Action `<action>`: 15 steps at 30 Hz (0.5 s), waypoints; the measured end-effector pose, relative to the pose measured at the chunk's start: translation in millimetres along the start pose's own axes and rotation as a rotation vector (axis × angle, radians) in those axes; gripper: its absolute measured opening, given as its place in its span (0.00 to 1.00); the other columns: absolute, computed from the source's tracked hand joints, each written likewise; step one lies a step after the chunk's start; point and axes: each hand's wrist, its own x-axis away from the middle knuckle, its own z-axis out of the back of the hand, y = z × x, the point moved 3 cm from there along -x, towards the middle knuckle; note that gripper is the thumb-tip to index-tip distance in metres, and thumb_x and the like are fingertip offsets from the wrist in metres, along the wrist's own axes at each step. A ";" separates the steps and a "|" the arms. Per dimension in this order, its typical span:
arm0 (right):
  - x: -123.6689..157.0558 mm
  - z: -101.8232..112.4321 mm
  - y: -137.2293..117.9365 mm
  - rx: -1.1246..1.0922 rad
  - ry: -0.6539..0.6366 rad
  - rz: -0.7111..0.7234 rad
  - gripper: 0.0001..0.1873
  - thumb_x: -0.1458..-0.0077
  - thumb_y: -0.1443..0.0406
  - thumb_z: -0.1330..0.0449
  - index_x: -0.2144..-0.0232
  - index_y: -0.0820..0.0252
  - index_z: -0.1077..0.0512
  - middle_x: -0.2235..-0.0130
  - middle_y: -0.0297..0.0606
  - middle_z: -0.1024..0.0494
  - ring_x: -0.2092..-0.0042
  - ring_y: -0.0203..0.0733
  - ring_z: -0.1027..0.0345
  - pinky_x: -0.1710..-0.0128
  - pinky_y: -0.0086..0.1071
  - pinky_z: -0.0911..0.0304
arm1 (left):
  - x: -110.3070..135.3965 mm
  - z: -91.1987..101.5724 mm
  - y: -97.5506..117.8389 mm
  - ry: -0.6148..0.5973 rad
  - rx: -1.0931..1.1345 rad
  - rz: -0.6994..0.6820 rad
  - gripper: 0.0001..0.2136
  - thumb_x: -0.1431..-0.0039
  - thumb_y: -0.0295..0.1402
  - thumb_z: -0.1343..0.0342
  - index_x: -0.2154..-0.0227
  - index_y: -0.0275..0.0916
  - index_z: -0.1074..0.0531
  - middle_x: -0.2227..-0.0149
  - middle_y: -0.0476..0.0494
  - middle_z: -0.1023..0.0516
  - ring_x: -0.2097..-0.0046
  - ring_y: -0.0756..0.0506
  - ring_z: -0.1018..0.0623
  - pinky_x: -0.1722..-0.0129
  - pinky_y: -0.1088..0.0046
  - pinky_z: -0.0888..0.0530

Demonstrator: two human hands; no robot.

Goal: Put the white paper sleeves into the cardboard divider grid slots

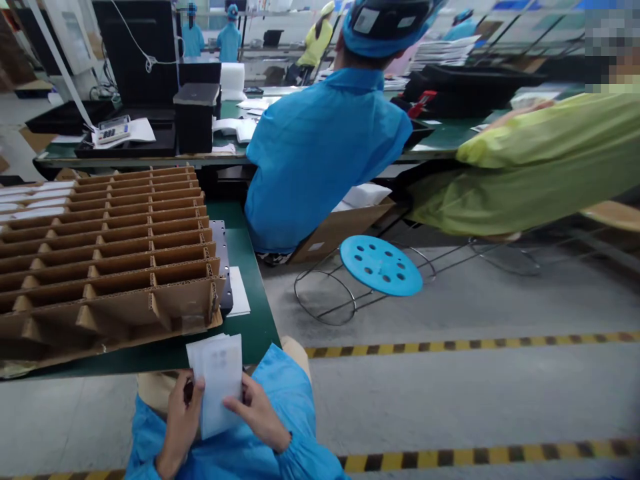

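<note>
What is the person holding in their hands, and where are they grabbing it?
A thin white packet, gripped by its lower side edges: left hand on the left edge, right hand on the right.

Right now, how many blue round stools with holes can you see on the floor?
1. The blue stool stands on the floor right of the green table, behind a seated person in blue. Others may be hidden behind the benches.
</note>
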 end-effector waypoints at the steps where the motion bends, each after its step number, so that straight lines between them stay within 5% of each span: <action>1: -4.9 -1.7 4.4 -0.003 -0.018 -0.009 0.29 0.58 0.55 0.31 0.54 0.59 0.30 0.56 0.43 0.22 0.55 0.51 0.28 0.52 0.45 0.34 | -0.4 -0.7 -1.5 0.006 -0.009 0.004 0.25 0.49 0.57 0.47 0.63 0.37 0.32 0.61 0.38 0.24 0.57 0.39 0.24 0.57 0.64 0.25; 6: -29.8 -0.8 34.9 0.186 0.137 0.148 0.22 0.52 0.54 0.36 0.57 0.60 0.30 0.58 0.43 0.21 0.55 0.50 0.28 0.53 0.43 0.33 | -4.0 -12.1 -3.6 0.076 0.271 -0.049 0.37 0.47 0.55 0.48 0.41 0.42 0.53 0.43 0.34 0.35 0.43 0.41 0.31 0.44 0.63 0.31; 10: -56.5 -2.5 52.7 0.308 0.134 0.319 0.13 0.45 0.57 0.44 0.61 0.59 0.29 0.60 0.41 0.22 0.56 0.46 0.29 0.52 0.39 0.35 | -21.1 -26.1 -6.4 0.062 0.228 -0.109 0.30 0.51 0.58 0.47 0.53 0.40 0.37 0.53 0.38 0.27 0.50 0.41 0.26 0.48 0.65 0.29; 15: -90.2 -1.6 66.6 0.337 0.187 0.287 0.07 0.53 0.62 0.42 0.70 0.58 0.33 0.73 0.33 0.26 0.72 0.39 0.32 0.71 0.31 0.34 | -51.5 -37.0 -16.8 0.137 0.138 -0.068 0.23 0.47 0.56 0.51 0.64 0.39 0.34 0.66 0.44 0.26 0.62 0.43 0.25 0.60 0.66 0.28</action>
